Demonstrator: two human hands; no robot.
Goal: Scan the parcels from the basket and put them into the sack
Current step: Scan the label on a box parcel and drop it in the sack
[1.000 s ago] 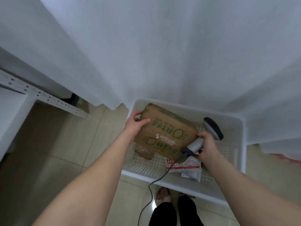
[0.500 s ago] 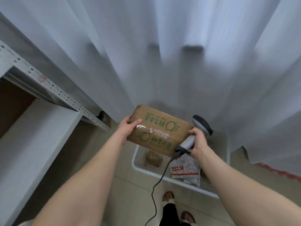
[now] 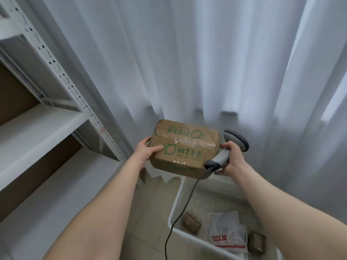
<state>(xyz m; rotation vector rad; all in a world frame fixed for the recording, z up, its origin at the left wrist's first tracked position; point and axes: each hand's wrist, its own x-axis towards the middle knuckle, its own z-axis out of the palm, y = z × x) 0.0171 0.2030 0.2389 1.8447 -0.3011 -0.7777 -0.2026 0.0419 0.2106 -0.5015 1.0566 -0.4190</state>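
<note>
Cardboard box (image 3: 185, 149) with green print, taped seam up, held in the air in front of the white curtain (image 3: 187, 62), above and behind the basket (image 3: 174, 212). Your left hand (image 3: 148, 150) grips its left end, thumb on top, fingers behind. Your right hand (image 3: 231, 158) is curled round the scanner (image 3: 223, 156) handle, just beside the box's right end; cable (image 3: 180, 216) hangs down. In the basket: white bag (image 3: 228, 235), two small brown parcels (image 3: 191, 224). Metal shelf (image 3: 37, 128) at your left.
</note>
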